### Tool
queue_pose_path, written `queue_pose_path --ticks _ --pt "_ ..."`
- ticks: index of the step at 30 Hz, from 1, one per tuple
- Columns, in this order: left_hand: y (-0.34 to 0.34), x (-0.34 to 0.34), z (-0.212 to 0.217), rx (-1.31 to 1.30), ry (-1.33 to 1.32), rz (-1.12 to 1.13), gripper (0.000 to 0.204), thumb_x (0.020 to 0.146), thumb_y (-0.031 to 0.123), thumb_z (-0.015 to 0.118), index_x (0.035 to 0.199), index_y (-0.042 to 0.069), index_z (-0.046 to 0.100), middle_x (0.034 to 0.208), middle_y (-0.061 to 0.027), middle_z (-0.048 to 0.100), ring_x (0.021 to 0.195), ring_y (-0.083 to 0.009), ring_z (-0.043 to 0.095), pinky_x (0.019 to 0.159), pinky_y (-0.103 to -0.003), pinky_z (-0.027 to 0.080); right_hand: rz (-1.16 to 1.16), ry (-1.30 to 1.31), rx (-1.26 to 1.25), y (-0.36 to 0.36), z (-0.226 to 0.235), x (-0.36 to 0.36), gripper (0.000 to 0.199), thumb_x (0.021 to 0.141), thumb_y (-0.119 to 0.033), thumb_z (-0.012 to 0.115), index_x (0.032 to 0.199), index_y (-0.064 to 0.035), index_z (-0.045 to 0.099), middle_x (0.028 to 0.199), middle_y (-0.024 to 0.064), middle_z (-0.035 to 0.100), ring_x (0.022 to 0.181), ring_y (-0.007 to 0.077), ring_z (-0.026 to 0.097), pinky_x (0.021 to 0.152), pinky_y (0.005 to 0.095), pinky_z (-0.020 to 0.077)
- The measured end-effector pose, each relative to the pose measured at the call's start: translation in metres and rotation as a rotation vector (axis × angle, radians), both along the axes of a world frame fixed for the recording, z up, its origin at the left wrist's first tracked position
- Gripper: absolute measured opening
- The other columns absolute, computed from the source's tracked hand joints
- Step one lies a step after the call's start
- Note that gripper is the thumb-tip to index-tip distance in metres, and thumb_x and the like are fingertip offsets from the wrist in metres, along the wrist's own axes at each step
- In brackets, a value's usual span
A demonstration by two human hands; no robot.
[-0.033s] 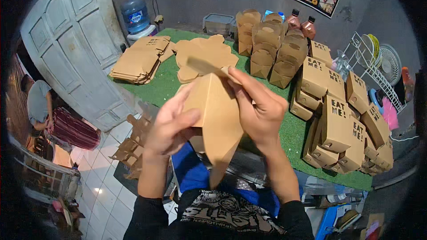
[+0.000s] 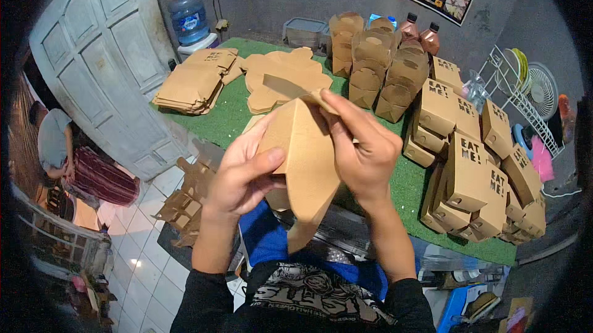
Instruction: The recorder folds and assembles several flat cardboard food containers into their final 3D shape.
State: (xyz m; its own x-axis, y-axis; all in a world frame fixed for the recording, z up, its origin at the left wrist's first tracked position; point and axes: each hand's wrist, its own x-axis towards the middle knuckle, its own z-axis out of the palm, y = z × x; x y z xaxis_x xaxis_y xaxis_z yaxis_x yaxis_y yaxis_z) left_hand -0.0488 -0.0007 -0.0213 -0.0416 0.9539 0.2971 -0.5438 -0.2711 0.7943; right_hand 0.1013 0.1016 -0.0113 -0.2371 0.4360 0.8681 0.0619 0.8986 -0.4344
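Note:
A partly folded brown cardboard box (image 2: 309, 147) is held up in front of my chest, over the near edge of the table. My left hand (image 2: 244, 169) grips its left side, the thumb pressed flat on the outer panel. On the upper right, my right hand (image 2: 364, 144) pinches a folded flap, with its fingers reaching over the top edge. One long tapered flap hangs down between my wrists. Behind the box lie flat uncut-looking cardboard blanks (image 2: 287, 73) in a loose pile. The fingers behind the panels are partly hidden.
A green turf-covered table (image 2: 210, 124) carries a stack of flat cardboard (image 2: 191, 83) at left, nested open boxes (image 2: 374, 64) at the back and many closed boxes (image 2: 466, 166) at right. A dish rack (image 2: 525, 95) stands far right. Another person (image 2: 58, 147) sits by the door (image 2: 102, 64).
The box and both hands have shifted very slightly to the right. The hanging flap has turned a little, and my grip looks the same.

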Motion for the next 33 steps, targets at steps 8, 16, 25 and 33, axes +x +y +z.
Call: queue_pose_path --ticks 8,16,25,33 --pt "0.001 0.017 -0.009 0.07 -0.28 0.066 0.062 0.091 0.012 0.057 0.141 -0.004 0.025 0.136 -0.0183 0.046 0.119 -0.0267 0.054 0.096 -0.039 0.049 -0.195 -0.02 0.05 0.001 0.003 0.005 0.032 0.083 0.002 0.063 0.115 -0.0024 0.066 0.097 0.0156 0.071 0.085 0.0195 0.071 0.075 0.028 0.0537" --pt "0.005 0.014 -0.001 -0.063 -0.173 0.183 0.037 0.092 0.007 0.051 0.125 -0.009 0.045 0.12 -0.0198 0.059 0.107 -0.0245 0.061 0.093 -0.036 0.05 -0.07 -0.057 0.105 -0.025 0.007 0.02 0.045 0.069 -0.018 0.079 0.112 -0.008 0.069 0.134 0.0182 0.052 0.128 0.0379 0.045 0.102 0.046 0.0374" --pt "0.004 0.021 0.005 -0.084 -0.066 0.191 0.041 0.09 0.002 0.047 0.13 -0.008 0.041 0.125 -0.0201 0.055 0.114 -0.0254 0.057 0.094 -0.035 0.048 -0.053 -0.369 0.293 -0.028 -0.023 0.026 0.031 0.072 -0.032 0.077 0.099 -0.0167 0.073 0.125 0.0059 0.061 0.134 0.0329 0.038 0.107 0.0523 0.0179" --pt "0.0 0.024 0.011 -0.123 -0.152 0.139 0.049 0.09 0.005 0.042 0.137 -0.006 0.033 0.13 -0.02 0.05 0.116 -0.0271 0.056 0.096 -0.036 0.047 -0.011 -0.328 0.281 -0.023 -0.034 0.022 0.04 0.077 -0.034 0.072 0.113 -0.0169 0.067 0.132 0.0008 0.056 0.131 0.0273 0.044 0.107 0.0563 0.0172"
